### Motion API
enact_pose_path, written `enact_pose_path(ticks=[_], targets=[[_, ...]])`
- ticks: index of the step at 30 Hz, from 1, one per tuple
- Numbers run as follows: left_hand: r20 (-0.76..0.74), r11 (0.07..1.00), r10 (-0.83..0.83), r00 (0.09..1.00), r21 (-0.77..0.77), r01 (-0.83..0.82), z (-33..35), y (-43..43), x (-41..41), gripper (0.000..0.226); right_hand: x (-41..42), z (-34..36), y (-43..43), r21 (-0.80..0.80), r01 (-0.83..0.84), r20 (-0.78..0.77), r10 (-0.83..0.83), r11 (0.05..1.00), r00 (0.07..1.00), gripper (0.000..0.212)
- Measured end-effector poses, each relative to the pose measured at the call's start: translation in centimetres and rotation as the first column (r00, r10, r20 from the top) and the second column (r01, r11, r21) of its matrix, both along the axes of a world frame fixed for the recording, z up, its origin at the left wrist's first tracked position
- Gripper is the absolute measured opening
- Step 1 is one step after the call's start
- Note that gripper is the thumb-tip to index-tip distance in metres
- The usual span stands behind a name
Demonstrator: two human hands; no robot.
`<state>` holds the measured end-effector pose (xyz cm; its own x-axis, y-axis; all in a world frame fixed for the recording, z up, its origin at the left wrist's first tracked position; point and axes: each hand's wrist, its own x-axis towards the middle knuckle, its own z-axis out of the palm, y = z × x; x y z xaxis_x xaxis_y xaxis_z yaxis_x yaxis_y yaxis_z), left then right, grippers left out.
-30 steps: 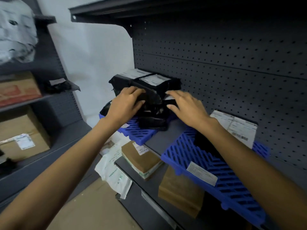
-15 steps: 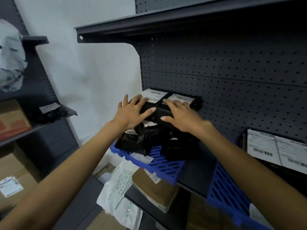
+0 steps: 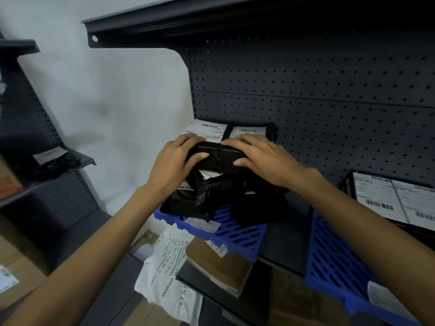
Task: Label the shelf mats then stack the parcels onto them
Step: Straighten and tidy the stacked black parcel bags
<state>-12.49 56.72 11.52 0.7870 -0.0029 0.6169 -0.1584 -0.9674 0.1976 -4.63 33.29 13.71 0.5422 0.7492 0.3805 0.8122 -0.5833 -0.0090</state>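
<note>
Shelving unit: the pegboard back panel (image 3: 317, 118) serves as a rear stop, and the parcels stand close against it.
Right shelf mat (image 3: 329, 260): blue slatted mat lying on the shelf board. It carries a white mat label (image 3: 386, 300) at its front edge and one black parcel (image 3: 386, 196) at the rear, with the shipping labels facing out for reading.
Left shelf mat (image 3: 237, 236): blue slatted mat that overhangs the front of the shelf. It bears the parcel stack.
Parcel stack (image 3: 219, 194): black poly-wrapped parcels piled loosely on the rear of the left mat; the lower wraps are crumpled.
Left top parcel (image 3: 207, 149): sits on the stack, touching its neighbour, shipping label upward.
Right top parcel (image 3: 229, 154): set beside it at the same height.
Left hand (image 3: 174, 161): fingers curl over the top of the left parcel and the thumb is against the near face, holding it, probably to square it.
Right hand (image 3: 261, 158): mirrors this grip on the right parcel.
Front label (image 3: 202, 224): white strip on the front edge of the left mat, so labelling appears done here.
</note>
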Motion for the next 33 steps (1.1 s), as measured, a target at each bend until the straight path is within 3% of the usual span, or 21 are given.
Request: enact_pose_path(ticks=[7,12,18,22,27,33], targets=[[0.081,0.995,0.077,0.994,0.063,-0.082,-0.1,-0.7,-1.3,0.036,1.8,0.1,-2.5,-0.051,-0.151,0.071,0.154,0.987,0.985,0.052],[0.19,0.966,0.218,0.957,0.097,-0.24,-1.4,-4.0,-2.2,0.038,4.1,0.7,-4.5,-0.174,-0.218,0.136,0.243,0.96,0.961,0.055],[0.169,0.956,0.268,0.948,0.076,-0.284,-1.8,-8.6,-0.6,0.038,6.8,0.1,-7.5,-0.211,-0.241,0.122,0.27,0.947,0.955,0.067],[0.169,0.957,0.266,0.949,0.075,-0.282,-2.8,-8.6,-1.6,0.043,6.6,-0.6,-7.4,-0.127,-0.269,0.078,0.28,0.955,0.957,0.065],[0.063,0.965,0.227,0.972,-0.151,-0.215,-4.9,-8.0,-3.7,0.081,4.0,-1.3,-4.8,-0.017,-0.289,0.154,0.288,0.957,0.945,0.078],[0.015,0.949,0.152,0.988,-0.283,-0.142,-5.8,-7.8,-3.4,0.1,0.9,-2.4,0.3,-0.133,-0.185,0.234,0.212,0.974,0.949,0.108]])
